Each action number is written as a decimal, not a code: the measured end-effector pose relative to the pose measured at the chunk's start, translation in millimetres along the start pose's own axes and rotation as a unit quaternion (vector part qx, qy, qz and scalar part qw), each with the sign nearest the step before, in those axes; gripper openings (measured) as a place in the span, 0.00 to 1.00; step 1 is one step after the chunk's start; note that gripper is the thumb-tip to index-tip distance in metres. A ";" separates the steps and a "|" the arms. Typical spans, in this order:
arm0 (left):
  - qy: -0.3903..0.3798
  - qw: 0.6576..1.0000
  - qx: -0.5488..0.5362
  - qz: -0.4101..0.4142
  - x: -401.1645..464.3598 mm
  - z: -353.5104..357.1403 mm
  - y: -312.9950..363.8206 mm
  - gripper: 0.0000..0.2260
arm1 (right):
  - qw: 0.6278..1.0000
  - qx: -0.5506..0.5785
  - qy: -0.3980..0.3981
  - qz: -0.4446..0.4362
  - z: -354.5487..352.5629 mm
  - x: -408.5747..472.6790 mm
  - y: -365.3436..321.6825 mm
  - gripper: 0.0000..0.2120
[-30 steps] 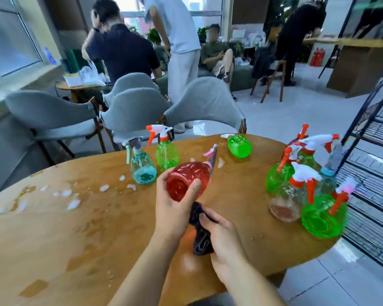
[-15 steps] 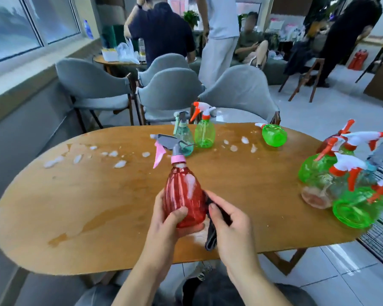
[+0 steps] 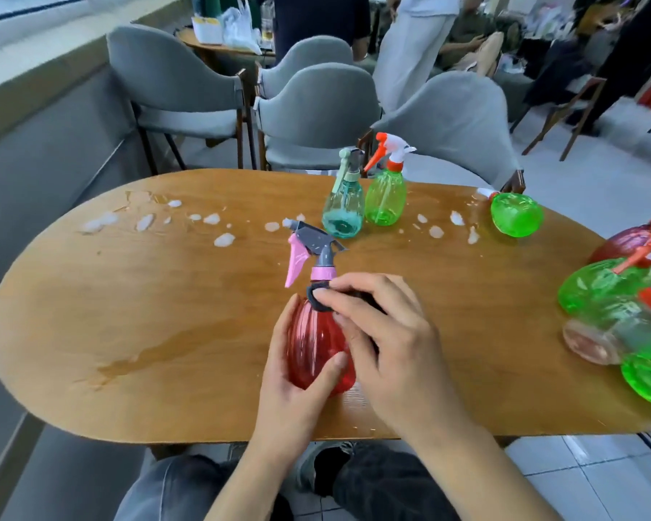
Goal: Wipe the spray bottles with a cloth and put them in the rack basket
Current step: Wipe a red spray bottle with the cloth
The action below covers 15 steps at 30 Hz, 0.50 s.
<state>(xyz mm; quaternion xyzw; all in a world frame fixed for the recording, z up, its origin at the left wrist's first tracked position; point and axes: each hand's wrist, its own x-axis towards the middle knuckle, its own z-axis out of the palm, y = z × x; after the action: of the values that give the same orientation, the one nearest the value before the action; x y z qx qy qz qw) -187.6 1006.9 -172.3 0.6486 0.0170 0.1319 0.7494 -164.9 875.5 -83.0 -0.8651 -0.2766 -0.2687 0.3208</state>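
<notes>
— Where is the red spray bottle [image 3: 318, 349] kept?

— It is held upright near the front edge of the wooden bench [image 3: 158, 325]. It is gripped low down by the left hand [image 3: 294, 385], with the thumb curled across its front.

— And the dark cloth [image 3: 318, 295]?

— It is pinched by the right hand [image 3: 388, 340] and pressed on the bottle's neck, just under the pink collar.

— What else is seen?

— A teal bottle [image 3: 343, 208] and a green bottle [image 3: 386, 197] are stood at the far edge. White foam blobs [image 3: 224, 239] are scattered nearby.

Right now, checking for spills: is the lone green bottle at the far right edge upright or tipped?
Tipped: the green bottle lies on its side on the table.
</notes>
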 end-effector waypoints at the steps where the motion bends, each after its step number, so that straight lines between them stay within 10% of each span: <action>1: -0.006 1.000 0.011 0.003 -0.1 0.6 -1.0 0.37 | 0.999 -0.026 -0.026 -0.014 5.8 3.3 0.3 0.15; 15: -0.012 1.000 -0.023 0.010 -1.9 -2.8 5.2 0.37 | 0.996 -0.080 -0.044 0.002 13.2 3.4 30.2 0.17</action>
<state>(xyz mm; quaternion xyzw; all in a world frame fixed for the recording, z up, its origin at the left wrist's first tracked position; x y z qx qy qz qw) -190.8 1009.8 -167.9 0.6333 -0.0014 0.1320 0.7626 -139.0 866.5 -101.7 -0.8993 -0.2668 -0.2510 0.2389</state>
